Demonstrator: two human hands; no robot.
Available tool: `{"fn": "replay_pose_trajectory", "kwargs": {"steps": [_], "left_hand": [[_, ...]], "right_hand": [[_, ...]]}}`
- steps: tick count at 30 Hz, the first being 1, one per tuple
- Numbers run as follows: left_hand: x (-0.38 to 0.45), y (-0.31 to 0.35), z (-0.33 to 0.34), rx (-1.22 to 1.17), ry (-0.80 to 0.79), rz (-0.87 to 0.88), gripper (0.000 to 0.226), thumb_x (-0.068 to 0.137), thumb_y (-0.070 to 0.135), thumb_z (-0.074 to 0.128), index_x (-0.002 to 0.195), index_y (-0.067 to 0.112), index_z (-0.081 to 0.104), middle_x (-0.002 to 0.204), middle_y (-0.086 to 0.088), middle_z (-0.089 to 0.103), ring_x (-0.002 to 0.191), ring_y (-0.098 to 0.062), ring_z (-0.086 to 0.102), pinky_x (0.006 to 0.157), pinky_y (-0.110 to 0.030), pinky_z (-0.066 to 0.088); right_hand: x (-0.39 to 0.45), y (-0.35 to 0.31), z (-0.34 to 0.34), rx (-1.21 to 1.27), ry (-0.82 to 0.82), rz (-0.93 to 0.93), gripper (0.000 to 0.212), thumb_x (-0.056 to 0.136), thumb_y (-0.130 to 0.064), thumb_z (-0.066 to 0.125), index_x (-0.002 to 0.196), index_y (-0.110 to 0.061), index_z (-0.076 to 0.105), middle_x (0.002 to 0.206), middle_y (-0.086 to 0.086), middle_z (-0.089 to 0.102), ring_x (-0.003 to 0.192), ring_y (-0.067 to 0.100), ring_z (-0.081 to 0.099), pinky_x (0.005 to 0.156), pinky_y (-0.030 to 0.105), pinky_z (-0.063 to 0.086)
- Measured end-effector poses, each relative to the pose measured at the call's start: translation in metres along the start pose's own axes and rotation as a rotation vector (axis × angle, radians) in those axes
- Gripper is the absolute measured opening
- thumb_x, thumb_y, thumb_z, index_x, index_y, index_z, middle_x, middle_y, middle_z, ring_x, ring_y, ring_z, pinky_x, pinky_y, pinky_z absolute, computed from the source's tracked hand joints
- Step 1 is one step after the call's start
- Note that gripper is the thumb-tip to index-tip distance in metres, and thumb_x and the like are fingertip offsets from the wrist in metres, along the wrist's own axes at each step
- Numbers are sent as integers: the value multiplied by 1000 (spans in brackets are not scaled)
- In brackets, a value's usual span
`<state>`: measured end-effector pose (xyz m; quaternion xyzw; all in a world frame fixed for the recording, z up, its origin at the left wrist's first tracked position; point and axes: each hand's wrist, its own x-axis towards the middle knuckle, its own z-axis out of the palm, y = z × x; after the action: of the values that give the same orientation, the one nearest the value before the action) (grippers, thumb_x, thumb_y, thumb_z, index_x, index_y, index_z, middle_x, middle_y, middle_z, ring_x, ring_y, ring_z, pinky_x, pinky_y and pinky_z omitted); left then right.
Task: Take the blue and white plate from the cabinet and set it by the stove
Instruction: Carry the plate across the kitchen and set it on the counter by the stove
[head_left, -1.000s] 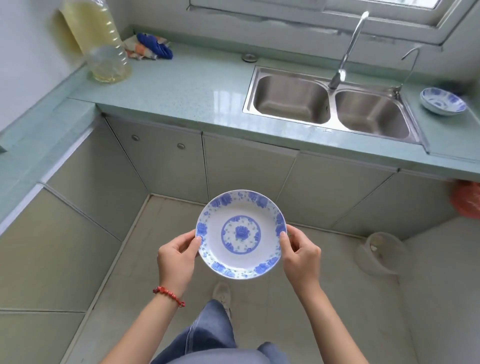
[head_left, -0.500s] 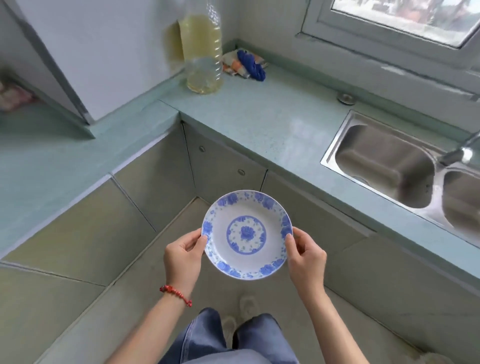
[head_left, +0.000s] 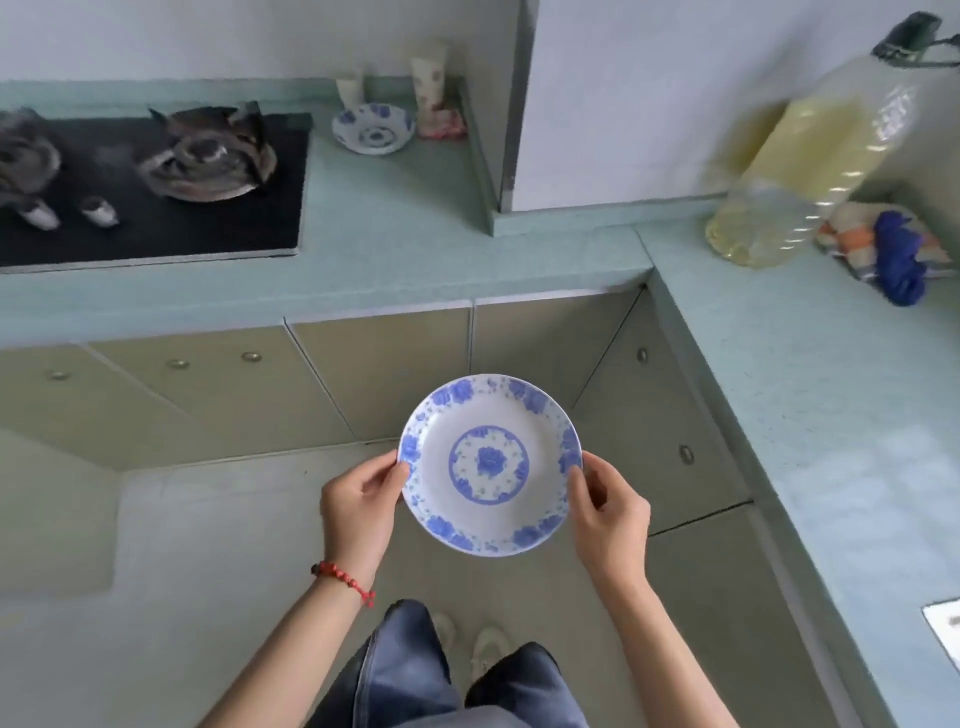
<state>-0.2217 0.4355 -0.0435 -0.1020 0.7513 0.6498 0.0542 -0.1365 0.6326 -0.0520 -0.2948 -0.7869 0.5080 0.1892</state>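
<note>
1. The plate is held in the air above the floor, in front of the cabinet doors, face up and roughly level, well apart from the counter.
2. The left hand grips the plate's left rim: its thumb lies on the top of the rim and the other fingers curl out of sight beneath.
3. The right hand grips the opposite, right rim the same way, thumb on top and fingers under the plate.
4. A red bead bracelet circles the left wrist.
5. The stove sits at the counter's far left; a small blue and white bowl stands just beside its right edge, near the back wall.
6. An oil bottle stands at the counter's right corner, with a cloth beside it.
</note>
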Motion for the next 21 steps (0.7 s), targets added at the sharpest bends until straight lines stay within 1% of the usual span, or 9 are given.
{"fn": "replay_pose_trajectory", "kwargs": {"steps": [3, 6, 8, 9, 11, 13, 15, 19, 21], "left_hand": [[8, 2, -5, -25, 95, -21, 18, 77, -1, 64, 92, 6, 71, 85, -5, 72, 74, -17, 68, 82, -47, 54], [27, 6, -7, -42, 148, -26, 17, 77, -2, 64, 92, 6, 71, 86, -8, 72, 74, -14, 68, 81, -45, 54], [46, 9, -5, -47, 172, -34, 17, 77, -2, 64, 91, 7, 71, 85, -7, 72, 75, -19, 68, 80, -44, 55], [58, 11, -4, -52, 177, -32, 18, 78, -1, 64, 88, 10, 72, 83, -5, 72, 76, -21, 68, 79, -43, 55], [85, 15, -2, -60, 181, -23, 21, 77, -1, 65, 83, 18, 72, 80, 0, 72, 75, -19, 68, 75, -39, 56], [117, 17, 0, -60, 181, -17, 18, 77, 1, 65, 85, 16, 72, 80, 1, 72, 71, -12, 69, 71, -34, 59], [153, 24, 1, -62, 176, -10, 17, 78, 1, 65, 89, 12, 72, 80, -1, 72, 69, -7, 68, 72, -32, 58], [225, 44, 4, -40, 148, 20, 17, 78, -1, 64, 92, 8, 70, 85, -5, 71, 73, -17, 68, 76, -39, 55], [255, 53, 3, -23, 114, 33, 17, 78, 1, 65, 92, 8, 70, 85, -5, 72, 75, -17, 69, 77, -39, 55]], "right_hand": [[18, -4, 16, 25, -67, -22, 14, 86, -13, 56, 91, -21, 66, 53, -3, 54, 45, 5, 42, 46, 12, 38], [42, -8, 35, 35, -117, -28, 14, 86, -13, 56, 91, -21, 66, 51, -4, 53, 44, 5, 42, 46, 11, 38], [60, -12, 50, 33, -135, -46, 14, 86, -12, 56, 91, -20, 66, 50, -4, 52, 45, 5, 41, 46, 11, 38], [70, -16, 58, 33, -139, -53, 14, 86, -11, 56, 91, -20, 66, 51, -3, 52, 45, 6, 41, 46, 11, 38], [93, -22, 75, 38, -145, -66, 14, 86, -12, 56, 91, -20, 66, 51, 1, 53, 45, 6, 41, 46, 13, 38], [118, -29, 94, 34, -141, -73, 14, 86, -13, 56, 92, -20, 66, 54, 10, 57, 46, 6, 41, 46, 16, 39], [145, -38, 116, 28, -128, -85, 15, 86, -13, 55, 91, -21, 66, 56, 14, 58, 46, 7, 41, 47, 17, 39], [194, -59, 158, 7, -84, -85, 14, 86, -12, 55, 90, -19, 67, 49, 3, 47, 44, 7, 35, 44, 13, 34], [214, -70, 176, 5, -60, -82, 13, 86, -12, 56, 89, -17, 67, 47, 1, 45, 43, 7, 34, 43, 14, 33]]}}
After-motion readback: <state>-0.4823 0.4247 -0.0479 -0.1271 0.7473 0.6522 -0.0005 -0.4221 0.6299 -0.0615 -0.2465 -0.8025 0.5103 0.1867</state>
